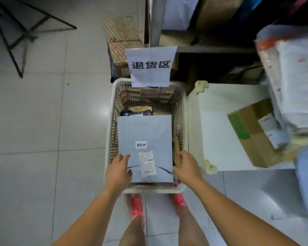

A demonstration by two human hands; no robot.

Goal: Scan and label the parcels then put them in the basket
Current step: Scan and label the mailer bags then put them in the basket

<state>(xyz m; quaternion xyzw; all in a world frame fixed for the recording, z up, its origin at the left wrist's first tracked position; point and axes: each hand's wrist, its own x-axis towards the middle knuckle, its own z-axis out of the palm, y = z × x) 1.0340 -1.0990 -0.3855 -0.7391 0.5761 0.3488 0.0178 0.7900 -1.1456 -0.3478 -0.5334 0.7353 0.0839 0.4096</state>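
Note:
A flat grey parcel [146, 132] lies on top of other parcels inside the white lattice basket [184, 121]. It carries a small white sticker with printed characters and a shipping label near its front edge. My left hand [117, 169] grips the parcel's near left corner, fingers over its top face. My right hand [186, 166] holds the near right edge with curled fingers, between the parcel and the basket wall. A paper sign [150, 65] with large characters hangs over the basket's far rim.
A white foam box [215, 125] stands right of the basket, with a brown carton [251, 132] on it. Bagged parcels [292, 86] pile up at the far right. Shelves with cartons stand behind. A black tripod [16, 38] stands on the tiled floor at far left.

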